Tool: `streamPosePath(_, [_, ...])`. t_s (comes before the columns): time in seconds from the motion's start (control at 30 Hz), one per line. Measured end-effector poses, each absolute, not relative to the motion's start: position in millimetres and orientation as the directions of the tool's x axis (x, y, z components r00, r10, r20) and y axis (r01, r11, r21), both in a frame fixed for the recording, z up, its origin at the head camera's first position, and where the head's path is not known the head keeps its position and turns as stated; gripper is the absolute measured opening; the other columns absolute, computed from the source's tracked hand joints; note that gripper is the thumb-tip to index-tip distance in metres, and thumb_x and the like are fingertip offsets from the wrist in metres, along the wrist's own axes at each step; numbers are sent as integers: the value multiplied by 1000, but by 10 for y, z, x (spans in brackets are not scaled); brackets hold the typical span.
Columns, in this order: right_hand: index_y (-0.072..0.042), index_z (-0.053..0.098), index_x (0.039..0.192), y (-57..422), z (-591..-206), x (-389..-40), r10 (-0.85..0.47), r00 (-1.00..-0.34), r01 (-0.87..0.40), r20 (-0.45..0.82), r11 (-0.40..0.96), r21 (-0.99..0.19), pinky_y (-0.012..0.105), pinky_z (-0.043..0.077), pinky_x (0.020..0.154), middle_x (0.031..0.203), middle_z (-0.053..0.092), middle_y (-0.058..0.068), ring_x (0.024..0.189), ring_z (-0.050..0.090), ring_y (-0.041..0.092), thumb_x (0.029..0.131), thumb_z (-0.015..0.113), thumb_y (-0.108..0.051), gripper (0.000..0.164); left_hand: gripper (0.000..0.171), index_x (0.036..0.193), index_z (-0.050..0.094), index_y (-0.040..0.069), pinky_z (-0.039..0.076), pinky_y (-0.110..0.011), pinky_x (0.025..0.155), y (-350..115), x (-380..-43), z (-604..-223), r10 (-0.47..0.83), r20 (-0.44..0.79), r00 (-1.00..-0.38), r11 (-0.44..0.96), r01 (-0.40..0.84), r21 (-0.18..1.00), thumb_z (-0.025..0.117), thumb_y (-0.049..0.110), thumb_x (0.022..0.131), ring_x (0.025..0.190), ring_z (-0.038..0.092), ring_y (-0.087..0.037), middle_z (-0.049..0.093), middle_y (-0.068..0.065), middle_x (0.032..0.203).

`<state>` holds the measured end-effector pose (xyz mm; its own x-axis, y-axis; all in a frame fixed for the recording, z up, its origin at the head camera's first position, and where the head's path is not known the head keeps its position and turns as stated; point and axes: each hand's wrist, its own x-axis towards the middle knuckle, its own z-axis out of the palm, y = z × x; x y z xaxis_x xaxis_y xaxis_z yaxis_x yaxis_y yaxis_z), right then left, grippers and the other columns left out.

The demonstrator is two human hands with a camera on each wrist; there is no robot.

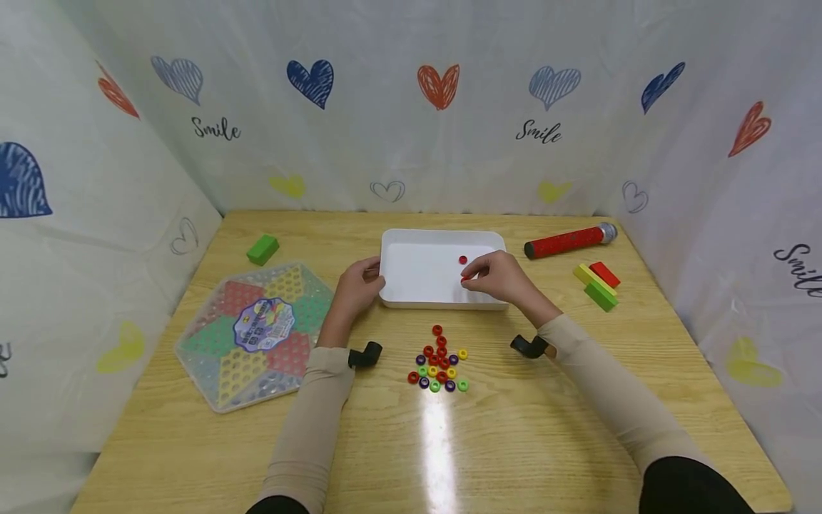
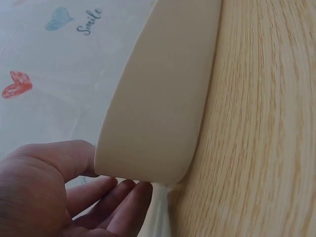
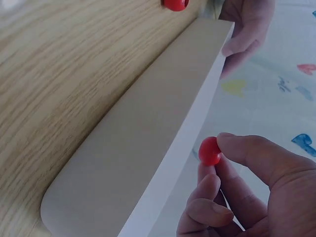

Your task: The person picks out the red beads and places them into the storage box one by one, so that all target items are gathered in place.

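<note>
A white rectangular tray (image 1: pixel 424 275) lies on the table. At its left end my left hand (image 1: pixel 361 287) holds the wall, with the thumb at the rim and the other fingers against the outside, as the left wrist view shows. Over the tray's right part, my right hand (image 1: pixel 504 276) pinches a red bead (image 3: pixel 209 151) between thumb and fingers. Another red bead (image 1: pixel 463 260) rests inside the tray, just beyond the right fingertips. Nearer me on the table is a loose group of ring-shaped beads (image 1: pixel 442 352) in red, yellow, green and purple.
A hexagonal board (image 1: pixel 257 335) with coloured triangles lies on the left, a green block (image 1: pixel 262 250) behind it. To the right are a red tube (image 1: pixel 565 243) with a silver end, a yellow block (image 1: pixel 589 275), a red block (image 1: pixel 606 274) and a green block (image 1: pixel 601 295).
</note>
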<state>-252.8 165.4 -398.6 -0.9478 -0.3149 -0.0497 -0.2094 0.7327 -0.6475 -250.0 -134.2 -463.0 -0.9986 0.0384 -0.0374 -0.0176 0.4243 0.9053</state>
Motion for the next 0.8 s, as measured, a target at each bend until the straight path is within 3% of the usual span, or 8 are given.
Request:
streamPosePath(0.47, [-9, 81, 101, 1633, -4059, -2810, -232, -969, -120, -87, 747, -654, 29, 46, 66, 109, 75, 12, 84, 58, 22, 87, 79, -20, 18, 54, 148, 52, 8, 47, -46, 112, -1354, -2502, -4646, 47, -48, -998, 409, -24, 912, 59, 15, 95, 133, 57, -30, 58, -14, 143])
streamPosePath(0.8, [-7, 81, 102, 1635, -4174, -2916, -204, -971, -73, -125, 749, -658, 28, 47, 67, 112, 75, 14, 87, 60, 22, 87, 79, -20, 20, 54, 148, 52, 9, 47, -46, 111, -1355, -2483, -4643, 44, -46, -998, 407, -24, 913, 58, 15, 95, 132, 57, -30, 58, -13, 143])
